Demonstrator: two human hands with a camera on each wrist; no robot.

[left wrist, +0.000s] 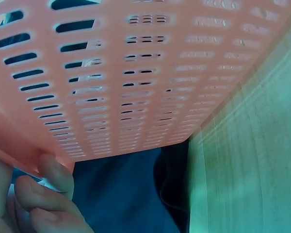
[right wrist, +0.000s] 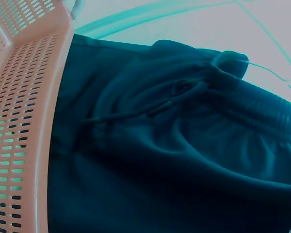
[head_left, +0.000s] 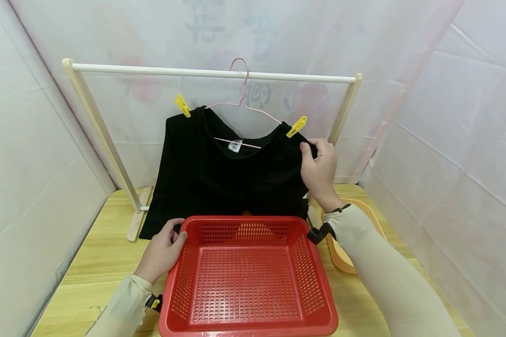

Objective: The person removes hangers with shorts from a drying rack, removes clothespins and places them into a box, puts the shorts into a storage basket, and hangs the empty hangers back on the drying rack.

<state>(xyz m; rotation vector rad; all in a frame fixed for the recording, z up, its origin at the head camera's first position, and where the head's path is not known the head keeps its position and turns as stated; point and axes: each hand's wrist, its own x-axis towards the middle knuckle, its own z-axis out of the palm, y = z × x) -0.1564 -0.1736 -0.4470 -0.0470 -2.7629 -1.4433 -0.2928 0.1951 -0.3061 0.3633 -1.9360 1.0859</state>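
Black drawstring shorts [head_left: 236, 180] hang from a pink wire hanger [head_left: 242, 100], with one yellow clothespin [head_left: 182, 105] and another yellow clothespin [head_left: 296, 126] at either side of the waist. My right hand [head_left: 320, 168] pinches the upper right edge of the shorts, beyond the right clothespin. In the right wrist view the gathered waistband [right wrist: 266, 111] and cord [right wrist: 131, 114] show, but the hand does not. My left hand [head_left: 162, 250] grips the left rim of a red plastic basket [head_left: 191, 276], whose inside is bare. Its curled fingers [left wrist: 53, 194] appear at the rim in the left wrist view.
The hanger hooks over a white rod [head_left: 152, 70] on a wooden-legged rack [head_left: 101, 131]. A yellow-orange basket [head_left: 341, 255] sits partly under my right forearm on the wooden table [head_left: 84, 276]. Pale cloth walls [head_left: 447, 126] surround the table.
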